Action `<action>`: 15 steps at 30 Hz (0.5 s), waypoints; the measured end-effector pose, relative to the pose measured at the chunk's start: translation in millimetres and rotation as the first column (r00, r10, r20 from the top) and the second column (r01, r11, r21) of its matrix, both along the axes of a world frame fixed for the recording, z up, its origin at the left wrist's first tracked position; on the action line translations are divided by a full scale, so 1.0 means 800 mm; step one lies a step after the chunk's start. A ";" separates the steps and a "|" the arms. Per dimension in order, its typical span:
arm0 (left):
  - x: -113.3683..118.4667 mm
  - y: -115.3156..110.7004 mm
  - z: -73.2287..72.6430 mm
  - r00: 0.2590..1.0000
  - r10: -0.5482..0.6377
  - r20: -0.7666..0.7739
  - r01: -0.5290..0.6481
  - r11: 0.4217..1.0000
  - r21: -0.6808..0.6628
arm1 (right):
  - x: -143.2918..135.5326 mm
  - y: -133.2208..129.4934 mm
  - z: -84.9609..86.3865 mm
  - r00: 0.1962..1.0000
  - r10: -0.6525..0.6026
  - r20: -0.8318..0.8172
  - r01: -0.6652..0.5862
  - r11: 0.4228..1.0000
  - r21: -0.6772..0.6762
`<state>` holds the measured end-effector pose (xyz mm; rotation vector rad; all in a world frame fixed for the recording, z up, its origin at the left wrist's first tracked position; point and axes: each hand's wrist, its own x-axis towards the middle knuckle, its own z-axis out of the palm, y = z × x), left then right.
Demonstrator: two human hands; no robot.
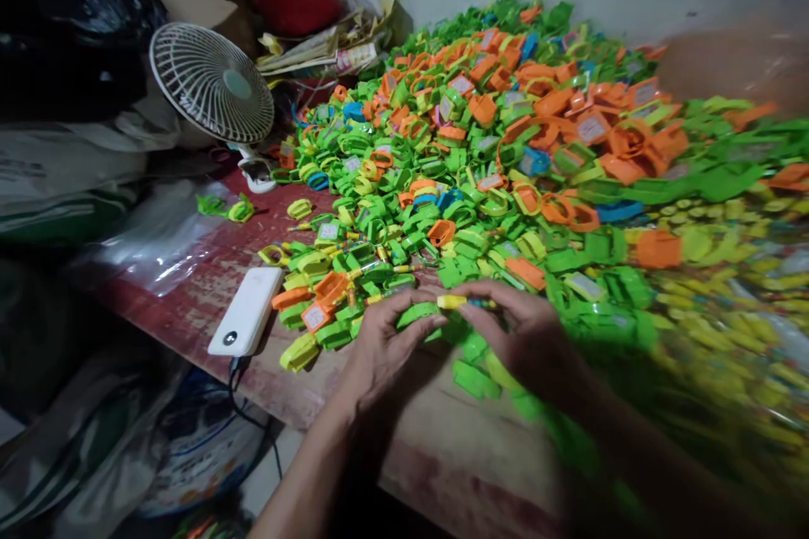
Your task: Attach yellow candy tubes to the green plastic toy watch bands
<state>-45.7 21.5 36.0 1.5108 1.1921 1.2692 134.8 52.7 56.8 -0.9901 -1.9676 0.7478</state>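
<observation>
My left hand point(395, 330) is closed on a green plastic piece shaped like a toy watch point(417, 315), held low above the near edge of the pile. Between the fingertips of my right hand point(522, 328) is a small tube with a yellow end point(451, 301) and a darker, coloured body. Its yellow end points toward the left hand and lies close to the green piece; whether they touch I cannot tell. Around both hands lie loose green, yellow and orange watch-shaped pieces point(332, 290), several with small tubes among them.
A large heap of green and orange plastic pieces point(480, 118) rises against the wall. Many yellow tubes point(714, 320) lie at the right, blurred. A white power bank point(246, 312) with a cable, a white fan point(211, 84) and clear plastic bags point(164, 240) are on the left.
</observation>
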 end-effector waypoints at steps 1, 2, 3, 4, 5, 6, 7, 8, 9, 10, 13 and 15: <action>-0.001 -0.004 0.001 1.000 -0.005 0.011 0.005 0.999 -0.039 | -0.001 0.001 0.000 1.000 0.013 -0.012 -0.013 1.000 -0.009; -0.001 -0.007 0.003 1.000 -0.004 0.021 0.006 0.997 -0.077 | -0.002 0.001 0.000 1.000 0.019 -0.019 -0.019 1.000 -0.020; -0.002 -0.010 0.004 1.000 0.001 0.027 0.002 0.994 -0.113 | -0.003 0.001 -0.001 0.999 0.028 -0.016 -0.029 0.999 -0.030; -0.002 -0.013 0.005 1.000 0.009 0.029 -0.005 0.990 -0.141 | -0.003 0.001 -0.001 0.999 0.040 -0.006 -0.040 0.999 -0.036; -0.002 -0.016 0.005 0.999 0.015 0.029 -0.010 0.986 -0.164 | -0.003 0.000 -0.001 0.999 0.053 0.007 -0.053 0.998 -0.037; -0.002 -0.018 0.004 0.999 0.016 0.034 -0.010 0.984 -0.178 | -0.002 -0.001 -0.001 0.998 0.067 0.020 -0.066 0.997 -0.033; -0.001 -0.019 0.003 0.999 0.015 0.048 -0.005 0.982 -0.187 | -0.001 -0.001 -0.001 0.996 0.081 0.033 -0.080 0.997 -0.021; 0.000 -0.019 0.001 0.997 0.013 0.071 0.001 0.982 -0.189 | 0.000 -0.002 -0.001 0.995 0.093 0.047 -0.093 0.996 0.000; 0.001 -0.020 -0.001 0.995 0.014 0.097 0.004 0.982 -0.187 | 0.001 -0.002 -0.001 0.992 0.107 0.066 -0.109 0.994 0.027; 0.003 -0.020 -0.003 0.993 0.019 0.119 0.004 0.983 -0.186 | 0.002 -0.002 -0.001 0.989 0.118 0.085 -0.123 0.991 0.056; 0.006 -0.021 -0.007 0.990 0.050 0.130 -0.022 0.977 -0.213 | 0.004 -0.002 -0.001 0.985 0.121 0.124 -0.133 0.986 0.096; 0.008 -0.022 -0.008 0.991 0.064 0.116 -0.035 0.972 -0.234 | 0.004 -0.002 0.000 0.984 0.119 0.135 -0.131 0.988 0.083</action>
